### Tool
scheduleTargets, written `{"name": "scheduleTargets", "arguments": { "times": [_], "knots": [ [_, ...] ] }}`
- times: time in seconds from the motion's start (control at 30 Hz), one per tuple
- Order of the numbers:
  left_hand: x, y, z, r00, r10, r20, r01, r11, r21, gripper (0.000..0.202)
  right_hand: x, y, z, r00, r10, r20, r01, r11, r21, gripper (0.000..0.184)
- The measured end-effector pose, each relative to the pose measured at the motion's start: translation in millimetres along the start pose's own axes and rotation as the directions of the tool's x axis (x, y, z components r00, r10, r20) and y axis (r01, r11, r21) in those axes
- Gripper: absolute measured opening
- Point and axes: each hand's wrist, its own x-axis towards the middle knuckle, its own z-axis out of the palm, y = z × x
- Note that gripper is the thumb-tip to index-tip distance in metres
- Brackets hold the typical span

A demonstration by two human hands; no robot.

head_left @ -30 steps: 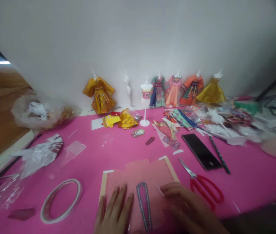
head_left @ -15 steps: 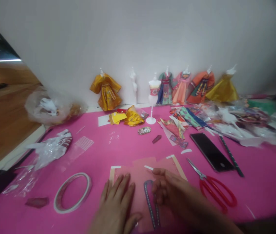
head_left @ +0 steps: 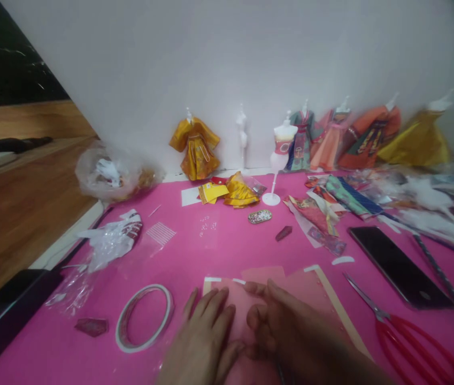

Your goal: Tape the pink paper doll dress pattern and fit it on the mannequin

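Note:
A piece of pink cloth (head_left: 267,274) with pale edge bands lies before me, with short white strips at its upper corners. My left hand (head_left: 205,334) rests flat on its left part, fingers stretched out. Over the middle of the cloth, my right hand (head_left: 291,323) is curled, its index fingertip at a small white tape strip (head_left: 238,281) near the upper edge; the thumb's grip is hidden. A grey item with white dashes is almost wholly covered by the right hand. Left of my hands lies a roll of white tape (head_left: 168,307).
Red-handled scissors (head_left: 382,314) and a black phone (head_left: 399,267) lie at the right. Small dressed mannequins, one in gold (head_left: 194,147), stand along the wall. A white mannequin on a stand (head_left: 271,199), fabric scraps (head_left: 240,191), plastic bags (head_left: 108,171) and a black box (head_left: 14,307) surround the work.
The view has shifted left, so things appear further right. My right hand has brought the white strip left, closer to the cloth's upper left corner, and now covers most of the grey item.

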Motion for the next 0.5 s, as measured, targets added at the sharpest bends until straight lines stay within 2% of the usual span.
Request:
{"name": "scheduleTargets", "arguments": {
  "times": [0.13, 0.3, 0.5],
  "knots": [
    [6, 1, -1.8, 0.993, -0.051, -0.109, 0.045, 0.998, -0.052, 0.026, 10, 3, 4, 1.0, 0.025, 0.01, -0.025, 0.999, 0.023, 0.033],
    [11, 3, -4.7, 0.976, -0.118, -0.184, 0.1, 0.99, -0.103, 0.032, 18, 1, 3, 0.999, 0.044, 0.023, -0.044, 0.999, 0.015, 0.034],
    [12, 4, -3.4, 0.969, -0.14, -0.203, 0.117, 0.986, -0.121, 0.036, 12, -13, 7, 0.988, -0.028, -0.149, 0.008, 0.991, -0.137, 0.036]
  ]
}}
